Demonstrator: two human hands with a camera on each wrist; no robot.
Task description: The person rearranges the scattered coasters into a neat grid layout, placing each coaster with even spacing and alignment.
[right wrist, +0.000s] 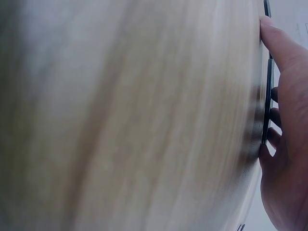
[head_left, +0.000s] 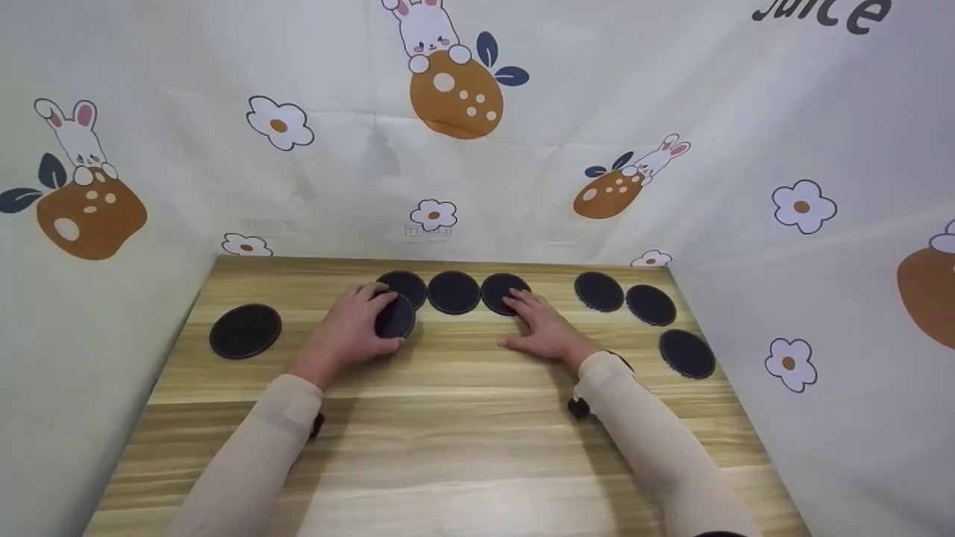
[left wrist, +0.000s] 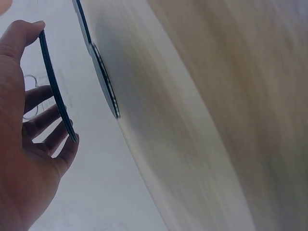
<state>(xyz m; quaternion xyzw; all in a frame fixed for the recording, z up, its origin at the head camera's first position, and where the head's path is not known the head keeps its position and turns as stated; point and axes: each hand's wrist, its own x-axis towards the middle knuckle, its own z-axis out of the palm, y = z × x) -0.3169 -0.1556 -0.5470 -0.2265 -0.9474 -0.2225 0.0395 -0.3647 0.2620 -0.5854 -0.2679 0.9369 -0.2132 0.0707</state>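
left-hand grip (head_left: 345, 326) holding black disc (head_left: 397, 319) by its edges, raised above desk (head_left: 448, 447), right-hand grip (head_left: 548, 332) spread wide, fingers touching far-edge disc (head_left: 495, 291), "Juice" lettering (head_left: 824, 13) on cloth (head_left: 522, 224), faint boxed text (head_left: 428, 231) unreadable

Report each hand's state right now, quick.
Left hand: holding a raised black disc, off the table.
Right hand: open, fingers resting on a flat-lying black disc, not gripping it.

Free tabletop (head_left: 448, 447) between both sleeves (head_left: 246, 455), black disc row (head_left: 453, 292) beyond
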